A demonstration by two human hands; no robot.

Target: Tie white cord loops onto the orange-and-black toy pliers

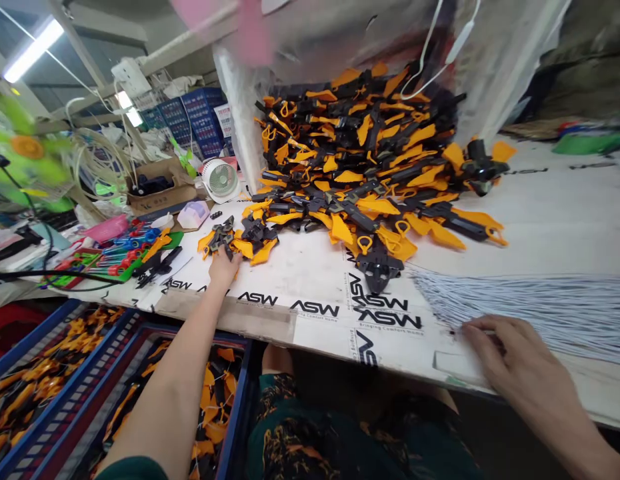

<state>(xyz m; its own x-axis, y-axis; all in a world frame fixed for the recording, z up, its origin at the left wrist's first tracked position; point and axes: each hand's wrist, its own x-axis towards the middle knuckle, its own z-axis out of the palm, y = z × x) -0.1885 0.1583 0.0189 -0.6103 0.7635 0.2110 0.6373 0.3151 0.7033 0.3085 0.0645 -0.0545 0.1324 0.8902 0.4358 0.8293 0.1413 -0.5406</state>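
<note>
Long factory bench under strip lights, with a white printed board (310, 280) as the working surface; everything below was placed from this board. Beyond its far side, a clear plastic sheet (245, 113) stood behind a large heap of orange-and-black plastic parts (360, 147). The heap had spilled forward onto the board, its parts crossed at all angles. Below the board's near edge, to the left, blue crates (60, 373) held more of the same parts. The person's lap, in dark patterned cloth (310, 427), was just beneath that edge, beside the crates.

Past the board's far left corner sat a cardboard box (160, 187) and a small white fan (220, 180). Nearer the board's left end lay a tray of coloured plastic pieces (120, 250). A pink blur (245, 30) crossed above the heap, too smeared to name.

The left hand (223, 267) reached onto the board's left part, at a small cluster of parts (240, 240) set apart from the heap. Its fingers were bent up against the cluster; whether they gripped it could not be told. That spot had open board around it.

The right hand (510, 353) lay open and flat at the board's near right corner. Its fingers (483, 337) were spread, their tips just beside the ends of a wide sheaf of white cords (520, 313). The cords ran straight and parallel, untangled, with their ends fairly even.
</note>
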